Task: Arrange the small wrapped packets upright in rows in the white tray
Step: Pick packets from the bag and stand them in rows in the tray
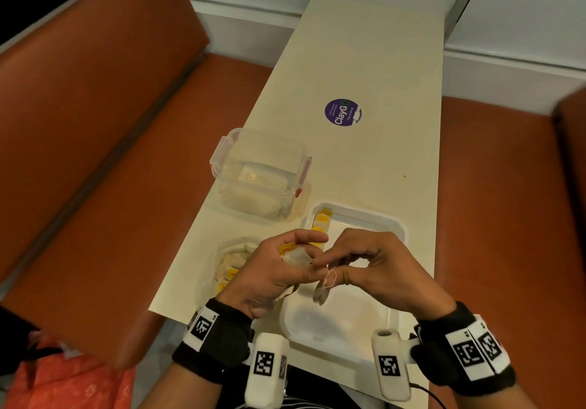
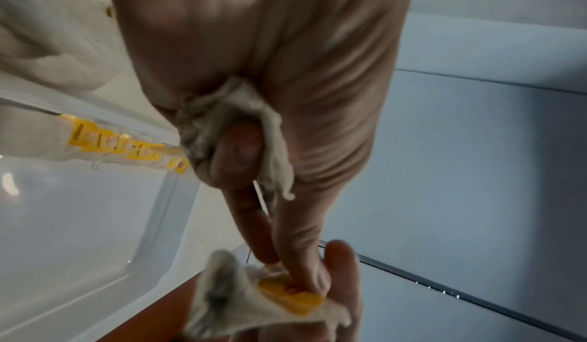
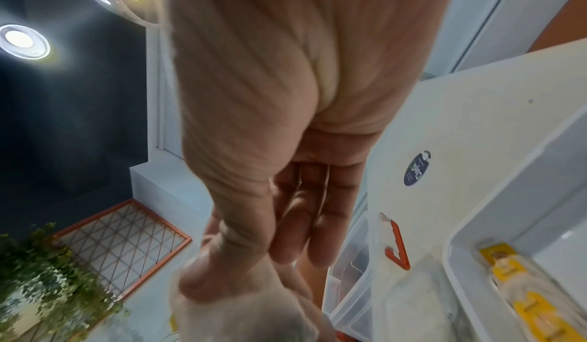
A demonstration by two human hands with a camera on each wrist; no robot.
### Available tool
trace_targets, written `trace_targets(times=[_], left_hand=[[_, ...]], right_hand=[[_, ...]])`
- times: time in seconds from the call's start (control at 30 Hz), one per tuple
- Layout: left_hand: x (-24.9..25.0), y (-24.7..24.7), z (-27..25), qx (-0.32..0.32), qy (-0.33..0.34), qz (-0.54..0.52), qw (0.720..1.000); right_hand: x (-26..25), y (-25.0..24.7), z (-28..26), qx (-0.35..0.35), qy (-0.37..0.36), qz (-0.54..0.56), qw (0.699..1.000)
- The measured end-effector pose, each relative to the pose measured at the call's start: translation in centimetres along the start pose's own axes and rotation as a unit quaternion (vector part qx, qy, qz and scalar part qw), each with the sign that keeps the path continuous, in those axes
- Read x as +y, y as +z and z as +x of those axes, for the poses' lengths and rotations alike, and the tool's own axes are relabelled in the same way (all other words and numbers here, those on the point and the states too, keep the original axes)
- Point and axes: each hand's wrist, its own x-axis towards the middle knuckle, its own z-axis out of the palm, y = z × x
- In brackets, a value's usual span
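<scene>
The white tray lies on the table in front of me. A row of packets with yellow tags stands along its far left wall, also seen in the wrist views. My left hand hovers over the tray's left edge. It grips a crumpled packet in the palm and pinches a yellow-tagged packet at the fingertips. My right hand is just beside it and pinches a thin string. A small grey packet dangles from the string over the tray.
A heap of loose packets lies on the table left of the tray. Behind it stands a clear lidded container with red clips. A purple sticker marks the table farther back. Orange benches run along both sides.
</scene>
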Motion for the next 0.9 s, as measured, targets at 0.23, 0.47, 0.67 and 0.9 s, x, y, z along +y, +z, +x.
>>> trace_targets(times=[0.23, 0.47, 0.67, 0.9], left_hand=[[-1.4, 0.2, -0.4, 0.012, -0.029, 0.064, 0.997], [-2.5, -0.1, -0.7, -0.028, -0.067, 0.071, 0.995], [-2.1, -0.6, -0.8, 0.055, -0.030, 0.109, 0.992], [-3.5, -1.0, -0.2, 0.141, 0.048, 0.244, 0.958]], right_hand=[[1.2, 1.0, -0.1, 0.036, 0.018, 0.079, 0.996], [2.2, 0.8, -0.1, 0.006, 0.060, 0.121, 0.991], [3.2, 0.7, -0.8, 0.014, 0.193, 0.174, 0.966], [3.7, 2.1, -1.8, 0.050, 0.224, 0.197, 0.953]])
